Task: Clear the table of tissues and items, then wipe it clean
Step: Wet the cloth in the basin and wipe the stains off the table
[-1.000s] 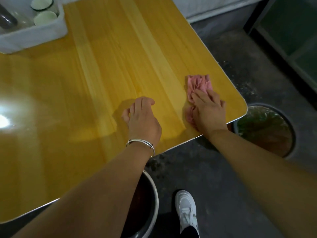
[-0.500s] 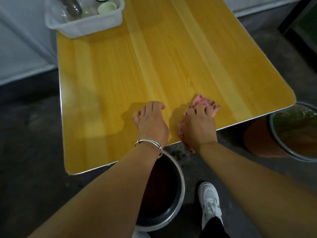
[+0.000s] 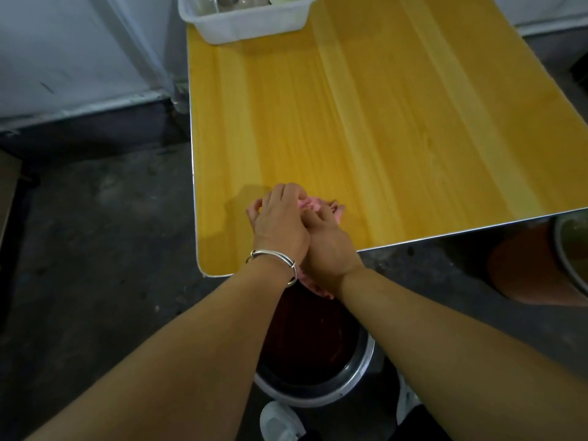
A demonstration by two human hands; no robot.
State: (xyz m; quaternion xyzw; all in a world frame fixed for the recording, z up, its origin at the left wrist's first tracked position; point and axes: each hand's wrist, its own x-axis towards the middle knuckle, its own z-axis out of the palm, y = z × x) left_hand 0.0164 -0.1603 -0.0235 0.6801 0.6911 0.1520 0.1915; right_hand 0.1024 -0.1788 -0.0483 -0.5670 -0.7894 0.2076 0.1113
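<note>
1. Pink crumpled cloth (image 3: 310,203) is mostly hidden. One bunch shows between the two hands, and a fold shows below the right wrist, hanging past the table's near edge.
2. It lies on the yellow wood-grain table with the metal rim (image 3: 381,138), close to the near left corner.
3. The left hand (image 3: 280,224), with a silver bangle (image 3: 276,259) on its wrist, sits over the cloth and covers part of the right hand. Its fingers are bent with the tips down at the cloth. I cannot tell whether they pinch it.
4. The right hand (image 3: 331,249) lies on top of the cloth. Its visible fingertips (image 3: 337,209) reach forward, fairly straight, pressing down rather than wrapping. The rest of its fingers are hidden by the left hand.
5. The white plastic tub (image 3: 245,27) stands at the table's far left corner and is cut off by the top edge. It holds clear glassware and a pale cup, all hard to make out.
6. The round metal-rimmed bucket (image 3: 359,374) stands on the floor below the hands. Its inside is dark and the contents are not discernible.
7. The orange-brown bucket (image 3: 525,275) stands at far right, cut off by the edge, with a metal basin (image 3: 569,259) on top. The basin's contents are unclear.
</note>
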